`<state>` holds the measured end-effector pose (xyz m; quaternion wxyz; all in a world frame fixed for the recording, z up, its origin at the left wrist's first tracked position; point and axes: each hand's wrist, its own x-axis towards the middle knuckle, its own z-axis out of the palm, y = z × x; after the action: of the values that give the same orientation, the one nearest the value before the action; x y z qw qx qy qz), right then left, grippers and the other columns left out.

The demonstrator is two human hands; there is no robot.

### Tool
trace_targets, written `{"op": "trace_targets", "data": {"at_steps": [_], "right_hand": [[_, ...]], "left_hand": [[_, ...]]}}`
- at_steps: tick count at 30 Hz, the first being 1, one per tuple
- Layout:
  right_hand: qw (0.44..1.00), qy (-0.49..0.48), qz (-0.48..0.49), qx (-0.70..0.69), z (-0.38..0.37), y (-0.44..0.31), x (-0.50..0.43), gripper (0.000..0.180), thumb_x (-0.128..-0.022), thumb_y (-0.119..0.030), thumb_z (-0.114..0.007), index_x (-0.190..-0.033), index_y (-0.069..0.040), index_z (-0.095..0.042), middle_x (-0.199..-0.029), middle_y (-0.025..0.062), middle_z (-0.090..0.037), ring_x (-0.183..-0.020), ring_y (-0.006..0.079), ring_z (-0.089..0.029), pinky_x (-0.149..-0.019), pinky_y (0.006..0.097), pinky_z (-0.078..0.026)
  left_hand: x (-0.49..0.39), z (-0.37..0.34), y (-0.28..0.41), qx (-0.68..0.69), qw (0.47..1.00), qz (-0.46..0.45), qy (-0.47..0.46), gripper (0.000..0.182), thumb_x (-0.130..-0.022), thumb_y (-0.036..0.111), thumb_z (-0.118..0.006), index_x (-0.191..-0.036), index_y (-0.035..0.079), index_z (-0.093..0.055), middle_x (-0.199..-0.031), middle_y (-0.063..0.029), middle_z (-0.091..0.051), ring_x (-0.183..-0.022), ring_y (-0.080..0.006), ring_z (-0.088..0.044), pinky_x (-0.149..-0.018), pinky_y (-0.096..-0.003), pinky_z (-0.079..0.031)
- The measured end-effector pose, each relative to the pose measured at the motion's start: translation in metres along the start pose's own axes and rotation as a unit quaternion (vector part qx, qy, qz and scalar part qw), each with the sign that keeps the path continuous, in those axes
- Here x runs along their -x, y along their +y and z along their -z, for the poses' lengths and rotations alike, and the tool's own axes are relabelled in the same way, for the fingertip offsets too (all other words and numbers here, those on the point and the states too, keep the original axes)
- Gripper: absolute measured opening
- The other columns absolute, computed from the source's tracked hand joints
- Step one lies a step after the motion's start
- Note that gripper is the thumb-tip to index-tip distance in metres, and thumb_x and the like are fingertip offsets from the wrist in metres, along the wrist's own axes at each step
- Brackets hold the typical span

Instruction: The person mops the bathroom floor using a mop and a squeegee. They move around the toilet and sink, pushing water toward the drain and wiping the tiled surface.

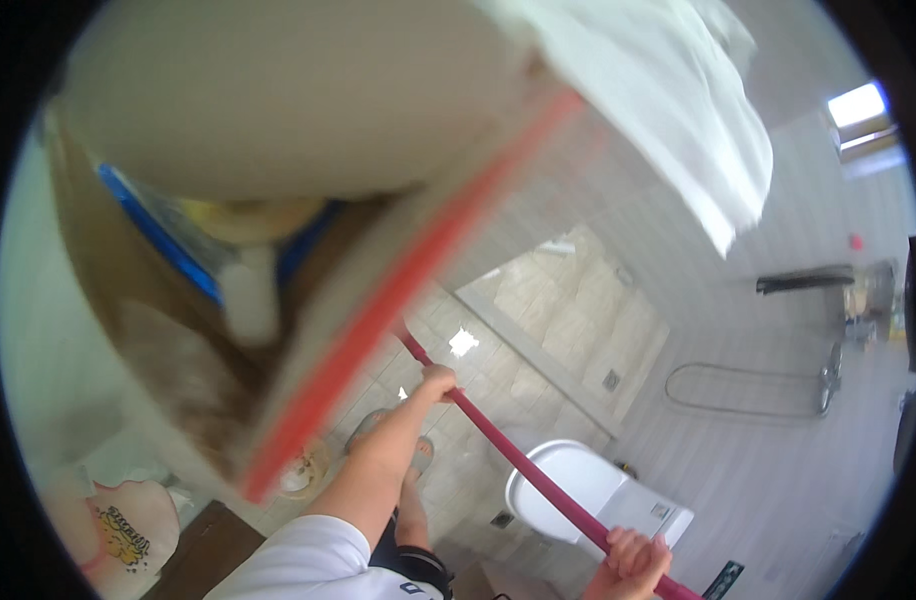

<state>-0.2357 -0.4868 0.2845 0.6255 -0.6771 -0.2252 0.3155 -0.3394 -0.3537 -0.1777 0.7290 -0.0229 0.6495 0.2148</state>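
I hold a long dark-pink pole (pixel 503 444) with both hands. My left hand (pixel 438 383) is closed around it near its far end, on a stretched-out arm. My right hand (pixel 632 561) grips it lower down, close to the picture's bottom edge. Where the pole flares, it meets a wide red bar (pixel 368 322) with a beige strip along it, blurred and slanting across the view close to the camera; it looks like a floor squeegee head. Behind the bar, a brown and beige form (pixel 240 97) with blue edging (pixel 161 236) fills the upper left, too blurred to name.
A white toilet (pixel 570 480) stands at the right, beside the wall. Behind a low sill (pixel 533 364) is a tiled shower floor with a drain (pixel 611 380); a shower hose (pixel 743 412) hangs on the wall. White cloth (pixel 675 112) hangs at upper right. A wooden cabinet (pixel 210 551) is lower left.
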Motion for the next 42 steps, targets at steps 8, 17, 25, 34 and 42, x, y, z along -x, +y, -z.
{"op": "trace_targets", "data": {"at_steps": [8,17,25,34,42], "right_hand": [[0.987,0.156,-0.022,0.026,0.142,-0.041,0.056,0.045,-0.089,-0.017,-0.046,-0.052,-0.018,-0.021,-0.046,-0.0021,-0.02,-0.046,0.0117,-0.024,-0.067,0.0333,-0.039],[0.958,0.266,0.01,-0.103,0.179,-0.031,0.109,0.041,-0.085,-0.015,-0.049,-0.054,-0.017,-0.023,-0.05,-0.001,-0.026,-0.052,0.0138,-0.03,-0.076,0.0338,-0.042],[0.894,0.41,-0.118,-0.14,0.204,0.054,0.159,0.028,-0.09,-0.014,-0.051,-0.064,-0.009,-0.042,-0.069,0.0056,-0.046,-0.091,0.0267,-0.053,-0.1,0.0416,-0.037],[0.826,0.533,-0.145,-0.11,0.334,0.011,0.293,0.033,-0.086,-0.015,-0.054,-0.061,-0.012,-0.034,-0.066,0.0049,-0.044,-0.082,0.0251,-0.051,-0.092,0.0453,-0.041],[0.869,0.469,-0.136,-0.081,0.429,0.01,0.341,0.037,-0.088,-0.015,-0.049,-0.057,-0.014,-0.028,-0.061,0.0043,-0.039,-0.077,0.0243,-0.049,-0.101,0.0447,-0.035]], "left_hand": [[0.081,-0.086,-0.2,-0.102,0.985,0.131,-0.05,0.034,-0.083,0.003,-0.051,-0.112,-0.003,-0.035,-0.084,-0.0167,-0.059,-0.058,-0.0269,-0.065,-0.048,-0.0393,-0.056],[0.1,-0.123,-0.19,-0.202,0.962,0.072,-0.17,0.086,-0.075,0.006,-0.066,-0.135,0.0,-0.005,-0.117,-0.022,-0.042,-0.071,-0.0309,-0.063,-0.051,-0.0394,-0.058],[0.075,-0.125,-0.224,-0.303,0.952,0.045,-0.027,0.056,-0.078,0.012,-0.061,-0.124,-0.002,-0.032,-0.085,-0.0237,-0.059,-0.065,-0.0345,-0.063,-0.056,-0.0534,-0.052],[0.168,-0.059,-0.442,-0.369,0.92,0.12,-0.051,0.048,-0.078,0.015,-0.061,-0.114,-0.005,-0.037,-0.086,-0.0275,-0.059,-0.073,-0.0378,-0.063,-0.064,-0.0494,-0.051],[0.206,-0.03,-0.56,-0.404,0.913,0.042,-0.036,0.043,-0.078,0.018,-0.061,-0.106,-0.008,-0.041,-0.088,-0.0309,-0.059,-0.08,-0.0408,-0.064,-0.07,-0.0459,-0.051]]}}
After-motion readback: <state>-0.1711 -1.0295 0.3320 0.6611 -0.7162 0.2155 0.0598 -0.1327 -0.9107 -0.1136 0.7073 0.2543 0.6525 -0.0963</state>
